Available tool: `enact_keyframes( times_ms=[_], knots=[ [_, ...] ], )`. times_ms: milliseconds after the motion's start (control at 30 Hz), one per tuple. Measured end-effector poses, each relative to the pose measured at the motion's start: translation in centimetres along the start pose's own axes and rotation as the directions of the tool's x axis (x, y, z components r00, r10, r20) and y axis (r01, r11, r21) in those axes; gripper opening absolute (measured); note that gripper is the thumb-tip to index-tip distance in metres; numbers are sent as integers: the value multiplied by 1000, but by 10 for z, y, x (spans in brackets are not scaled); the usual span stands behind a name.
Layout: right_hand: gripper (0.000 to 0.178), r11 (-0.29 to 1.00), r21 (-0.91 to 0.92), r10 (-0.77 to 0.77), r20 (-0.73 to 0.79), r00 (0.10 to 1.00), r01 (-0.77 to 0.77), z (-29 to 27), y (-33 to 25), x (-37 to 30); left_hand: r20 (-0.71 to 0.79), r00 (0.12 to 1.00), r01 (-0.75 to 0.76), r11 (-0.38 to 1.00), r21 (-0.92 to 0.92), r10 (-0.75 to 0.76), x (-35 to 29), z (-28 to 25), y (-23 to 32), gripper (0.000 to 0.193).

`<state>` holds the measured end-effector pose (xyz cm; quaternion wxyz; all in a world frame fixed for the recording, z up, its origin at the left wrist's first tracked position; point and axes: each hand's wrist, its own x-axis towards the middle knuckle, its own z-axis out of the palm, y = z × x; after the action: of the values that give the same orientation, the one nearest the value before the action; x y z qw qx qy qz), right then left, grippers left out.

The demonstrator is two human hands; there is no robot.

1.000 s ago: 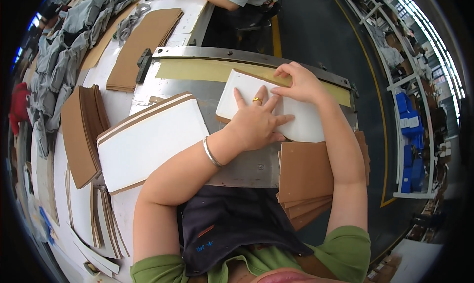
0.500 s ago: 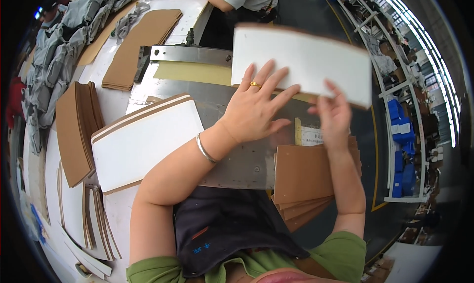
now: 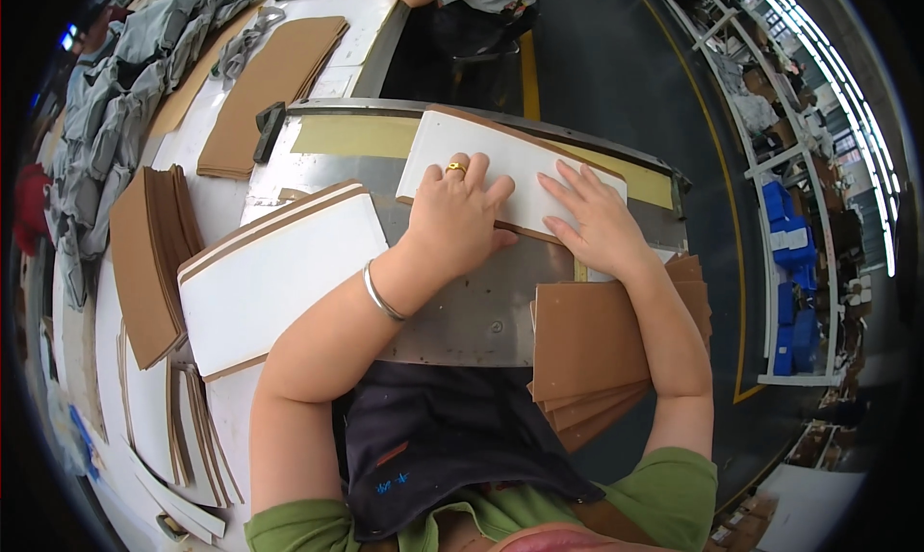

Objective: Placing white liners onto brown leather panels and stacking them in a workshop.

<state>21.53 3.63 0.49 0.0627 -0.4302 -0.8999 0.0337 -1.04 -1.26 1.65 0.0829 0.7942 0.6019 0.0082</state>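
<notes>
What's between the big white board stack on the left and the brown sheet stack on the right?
In the head view, bare grey metal plate lies between the white board stack and the brown sheet stack, crossed by the left forearm.

Left hand [image 3: 460, 215] flat, palm down, fingers together. Right hand [image 3: 595, 221] flat, fingers spread. Forearms converge forward.

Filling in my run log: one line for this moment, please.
left hand flat on white board | right hand flat on it | board on metal table
</notes>
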Motion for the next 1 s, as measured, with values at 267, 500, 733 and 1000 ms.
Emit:
enact_keyframes(
  times_ms=[267,500,733,1000],
  knots=[
    [49,994,-23,-103,37,994,104,12,14,12,-220,975,54,981,186,-12,-1,20,10,58],
    [44,994,-69,-97,-110,989,90,22,15,26,-187,982,21,982,189,15,14,17,0,55],
    [42,987,-133,-113,-180,977,90,20,14,23,-195,981,19,985,172,15,14,17,-1,56],
    [42,994,-80,-81,-122,989,71,8,7,29,-171,985,14,991,136,9,10,9,-2,55]
  ],
)
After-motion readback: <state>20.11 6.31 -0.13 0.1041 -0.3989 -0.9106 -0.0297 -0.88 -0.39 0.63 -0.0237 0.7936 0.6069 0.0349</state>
